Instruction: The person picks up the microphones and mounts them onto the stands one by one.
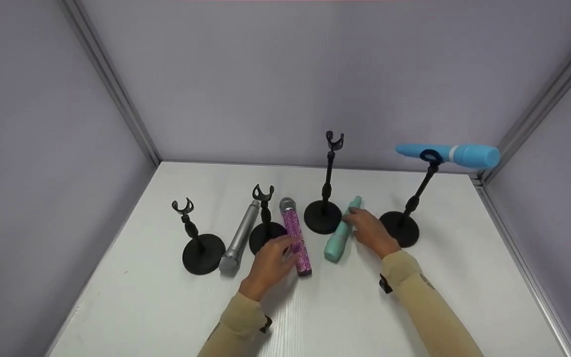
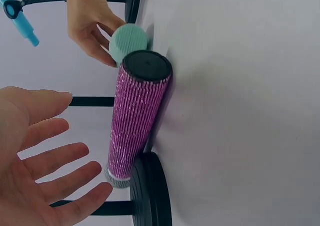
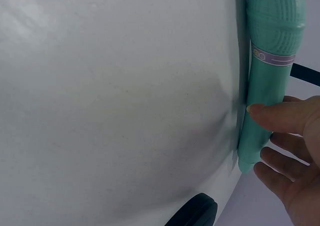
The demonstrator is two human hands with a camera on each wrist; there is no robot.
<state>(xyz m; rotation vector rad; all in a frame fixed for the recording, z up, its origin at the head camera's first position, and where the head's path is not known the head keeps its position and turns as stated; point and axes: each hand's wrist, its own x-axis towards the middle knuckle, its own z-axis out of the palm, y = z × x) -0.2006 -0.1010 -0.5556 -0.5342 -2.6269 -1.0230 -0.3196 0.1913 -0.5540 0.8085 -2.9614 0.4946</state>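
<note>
White table (image 1: 132,307) | right hand (image 1: 371,232) pinches teal microphone (image 1: 337,243) | left hand (image 1: 269,265) spread, empty, near glittery magenta microphone (image 1: 292,223) | firm, centred pinch seems best

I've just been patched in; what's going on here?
A person's right hand has hold of a smooth teal microphone lying on the white table. The open left hand hovers by a glittery purple cylindrical microphone. A silver microphone also lies there. One black round-based stand carries a bright blue microphone; three similar stands hold nothing.
</note>
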